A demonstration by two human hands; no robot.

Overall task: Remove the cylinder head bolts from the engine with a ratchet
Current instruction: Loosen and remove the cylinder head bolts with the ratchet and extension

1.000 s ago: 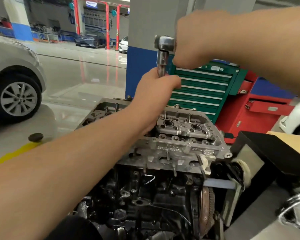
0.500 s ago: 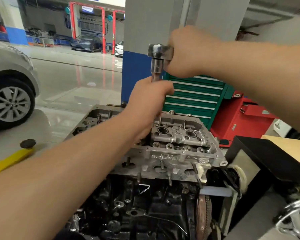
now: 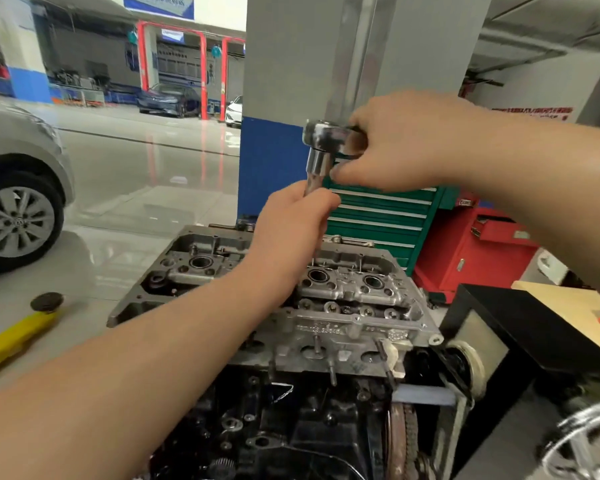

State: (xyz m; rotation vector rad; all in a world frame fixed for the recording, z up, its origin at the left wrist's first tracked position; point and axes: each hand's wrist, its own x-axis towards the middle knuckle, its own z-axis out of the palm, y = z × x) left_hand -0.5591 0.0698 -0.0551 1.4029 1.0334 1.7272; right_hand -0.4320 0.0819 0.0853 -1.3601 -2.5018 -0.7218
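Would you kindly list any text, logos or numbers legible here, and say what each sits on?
Nothing can be read for certain.
Raised casting numbers on the grey aluminium cylinder head: blurred.
Round badge on the silver car's alloy wheel hub: too small to read.
Red lettering on the white wall sign: blurred.
Blue banner overhead: unreadable.
Label on the red tool cabinet: unreadable.

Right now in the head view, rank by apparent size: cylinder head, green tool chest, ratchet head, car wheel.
1. cylinder head
2. green tool chest, partly hidden and farther off, so unsure
3. car wheel, cropped
4. ratchet head
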